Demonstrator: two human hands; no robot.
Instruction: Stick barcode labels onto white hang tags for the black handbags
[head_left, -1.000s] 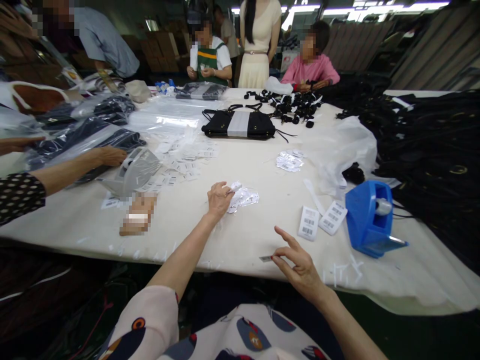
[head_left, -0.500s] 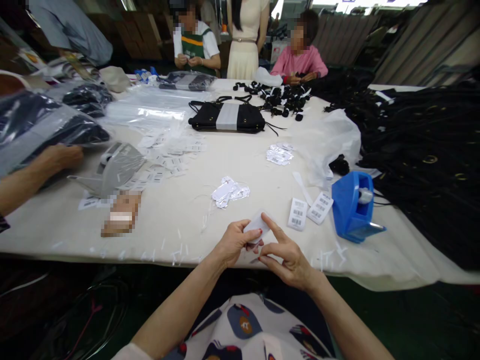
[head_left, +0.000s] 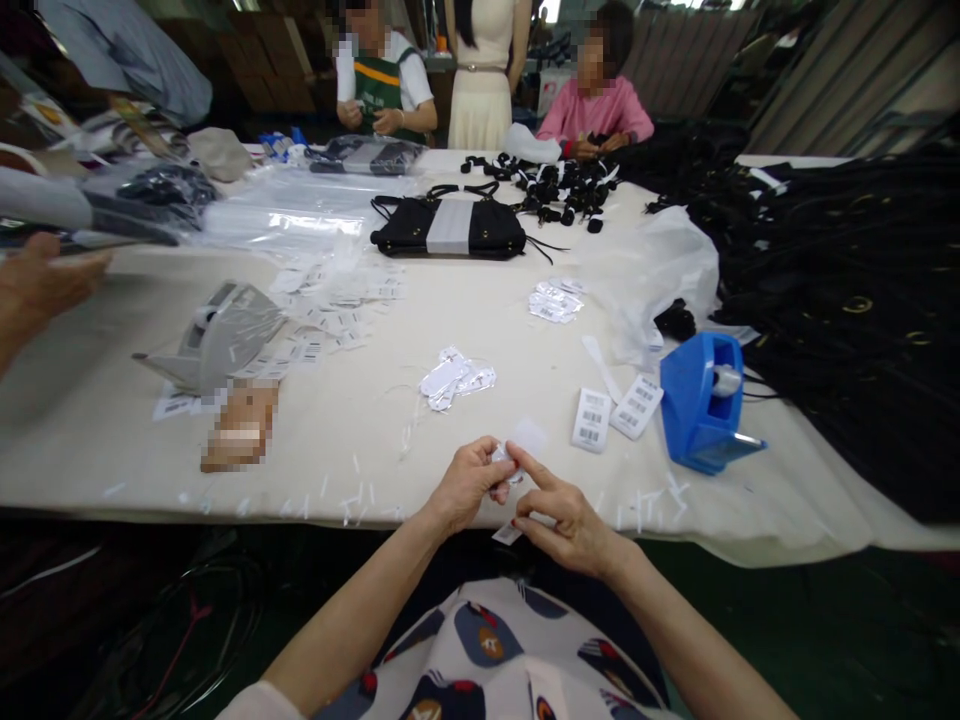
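Note:
At the table's near edge, my left hand (head_left: 471, 482) is closed round a small white tag (head_left: 504, 456); how many tags it holds I cannot tell. My right hand (head_left: 566, 515) reaches its index finger onto that tag, while its thumb and a bent finger pinch a small white label (head_left: 507, 534) below. A pale, blurred piece of white card (head_left: 529, 436) shows just beyond the fingertips. Ahead lies a small pile of white hang tags (head_left: 456, 378) with thin strings. Two strips of barcode labels (head_left: 591, 420) rest to the right, beside a blue tape dispenser (head_left: 699, 405).
A grey tape dispenser (head_left: 225, 335) and scattered barcode labels (head_left: 334, 310) lie left. A black bag (head_left: 448, 228) with a pale band sits mid-table. Black fabric goods (head_left: 847, 300) are heaped right. A co-worker's hand (head_left: 45, 285) is at far left; other people stand or sit behind.
The small label in my right hand shows more fully below the fingers. My right index finger has shifted left onto the tag. The co-worker's hand at left has moved left with the wrapped package.

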